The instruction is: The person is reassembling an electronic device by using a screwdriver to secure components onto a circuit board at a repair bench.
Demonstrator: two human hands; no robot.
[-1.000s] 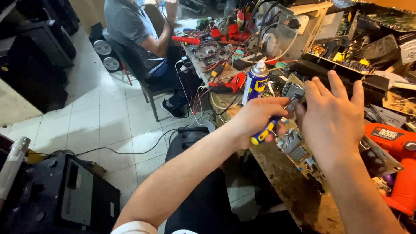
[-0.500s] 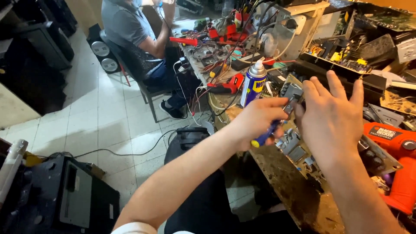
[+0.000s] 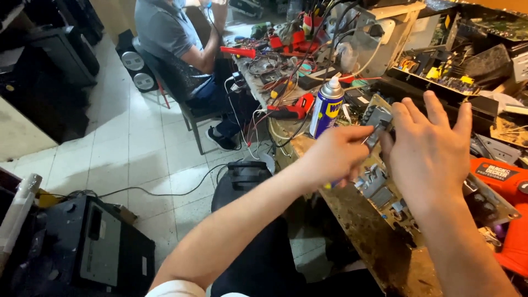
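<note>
My left hand (image 3: 335, 157) is closed around a screwdriver; only a bit of its blue handle (image 3: 330, 185) shows under the fist. The tip end points at a grey metal part (image 3: 377, 122) at the top of a circuit board (image 3: 379, 190). The board is tilted up from the worn workbench (image 3: 374, 231). My right hand (image 3: 432, 157) holds the board from the right, thumb against the metal part and fingers spread above it. A blue and yellow spray can (image 3: 326, 107) stands just behind my left hand.
An orange power drill (image 3: 509, 220) lies right of the board. Cables, red tools and opened electronics crowd the bench behind. Another person (image 3: 176, 38) sits on a chair at the bench's far end. A black case (image 3: 99, 250) and speakers (image 3: 137, 69) stand on the tiled floor.
My left fist has turned slightly, so the screwdriver's yellow and blue handle is now mostly hidden. Both hands stay at the board's top.
</note>
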